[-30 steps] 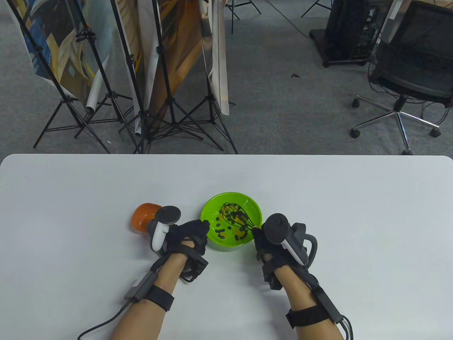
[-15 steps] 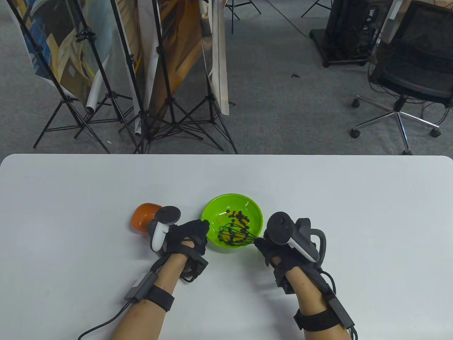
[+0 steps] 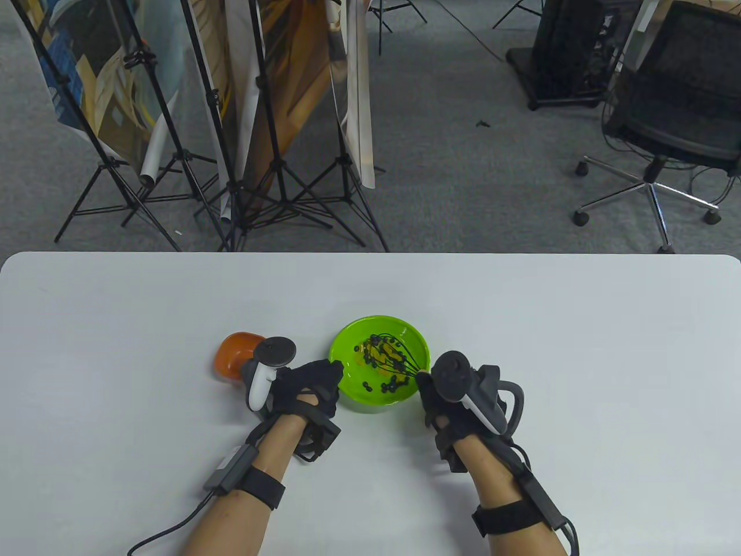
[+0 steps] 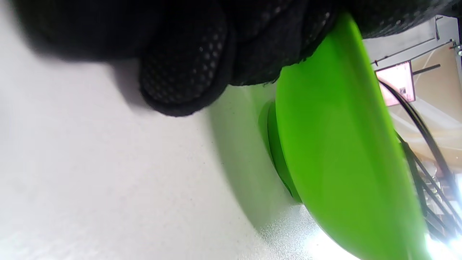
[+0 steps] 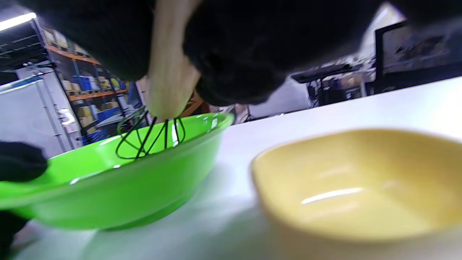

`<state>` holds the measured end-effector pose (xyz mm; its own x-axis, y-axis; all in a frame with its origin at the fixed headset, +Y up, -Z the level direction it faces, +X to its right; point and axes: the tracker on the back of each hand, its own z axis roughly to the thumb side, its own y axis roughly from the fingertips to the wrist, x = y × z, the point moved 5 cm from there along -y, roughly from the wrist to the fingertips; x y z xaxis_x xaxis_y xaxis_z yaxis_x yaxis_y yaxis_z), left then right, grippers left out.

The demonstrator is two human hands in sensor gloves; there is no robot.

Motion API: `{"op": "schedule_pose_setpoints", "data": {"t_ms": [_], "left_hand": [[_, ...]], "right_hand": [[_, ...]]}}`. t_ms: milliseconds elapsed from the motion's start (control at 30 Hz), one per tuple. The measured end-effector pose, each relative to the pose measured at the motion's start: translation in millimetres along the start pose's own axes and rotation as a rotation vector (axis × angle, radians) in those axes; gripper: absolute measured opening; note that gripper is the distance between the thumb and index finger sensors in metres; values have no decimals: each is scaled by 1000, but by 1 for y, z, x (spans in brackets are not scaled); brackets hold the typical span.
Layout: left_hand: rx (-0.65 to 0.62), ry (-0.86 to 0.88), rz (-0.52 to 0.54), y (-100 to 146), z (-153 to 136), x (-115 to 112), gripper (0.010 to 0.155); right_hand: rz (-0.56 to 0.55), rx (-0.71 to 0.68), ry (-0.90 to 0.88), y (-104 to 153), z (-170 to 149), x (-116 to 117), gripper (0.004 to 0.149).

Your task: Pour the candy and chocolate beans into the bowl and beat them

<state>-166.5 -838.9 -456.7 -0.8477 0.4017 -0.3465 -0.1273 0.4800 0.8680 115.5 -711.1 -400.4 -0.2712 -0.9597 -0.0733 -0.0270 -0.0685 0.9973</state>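
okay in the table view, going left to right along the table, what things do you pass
orange bowl → left hand → green bowl with the black whisk and dark beans in it → right hand, gripping the whisk handle.

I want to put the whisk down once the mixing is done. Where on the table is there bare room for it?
Bare table runs right of the right hand, and behind the green bowl to the far edge. Left of the orange bowl is open too. Crowded: around the green bowl, held by the left hand, with a yellow bowl hidden under the right hand.
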Motion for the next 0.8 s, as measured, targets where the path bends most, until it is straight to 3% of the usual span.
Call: {"op": "schedule_pose_setpoints", "data": {"t_ms": [167, 333, 567, 800], "left_hand": [[10, 17, 4, 1, -1, 1, 44], [14, 24, 5, 1, -1, 1, 45], [17, 25, 4, 1, -2, 1, 45], [17, 24, 4, 1, -2, 1, 45]], "right_hand": [[106, -55, -105, 2, 8, 5, 55], [169, -84, -76, 6, 3, -13, 54], [80, -39, 12, 12, -15, -35, 54], [43, -18, -101, 20, -35, -37, 55]]}}
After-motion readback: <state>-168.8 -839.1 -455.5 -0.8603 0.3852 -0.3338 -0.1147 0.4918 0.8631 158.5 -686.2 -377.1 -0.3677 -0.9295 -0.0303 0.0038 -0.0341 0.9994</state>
